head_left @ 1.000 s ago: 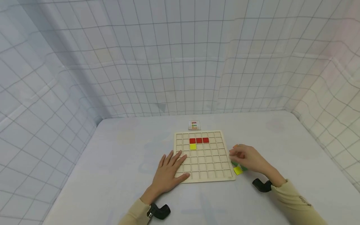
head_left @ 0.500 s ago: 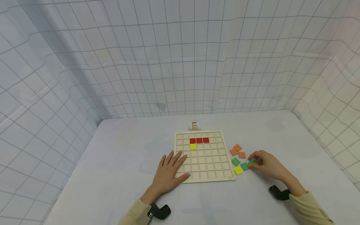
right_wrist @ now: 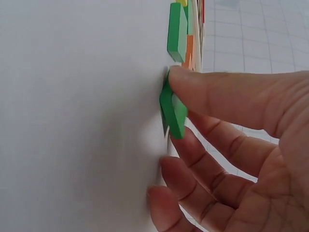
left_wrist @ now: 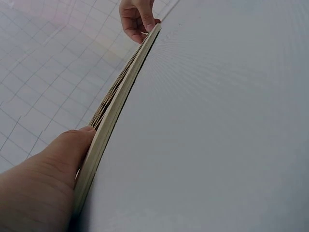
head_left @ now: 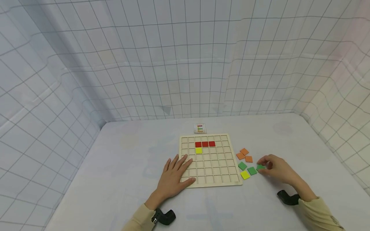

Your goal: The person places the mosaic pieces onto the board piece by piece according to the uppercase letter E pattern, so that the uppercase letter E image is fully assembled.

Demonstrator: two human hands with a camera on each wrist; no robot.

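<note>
My left hand (head_left: 172, 180) lies with spread fingers on the left edge of a pale wooden grid board (head_left: 212, 185). Three red tiles (head_left: 205, 144) sit in a row in its upper cells, with one yellow tile (head_left: 198, 150) under the leftmost. Right of the board, my right hand (head_left: 276, 168) pinches a green square tile (right_wrist: 174, 108) between thumb and fingers. That tile looks tilted against the table in the right wrist view. Close by lie two more green tiles (head_left: 252, 171) and a yellow tile (head_left: 245, 175).
Three orange tiles (head_left: 249, 159) lie beyond the green ones, beside the board's right edge. A small card with a coloured grid pattern (head_left: 200, 128) rests behind the board. Grid-patterned white curtain (head_left: 185, 64) encloses the white table (head_left: 130, 154) at the back and sides.
My right hand has moved right, from beside the board's edge to the outermost green tile, uncovering the orange and green tiles. It now pinches that green tile. My left hand stays put.
</note>
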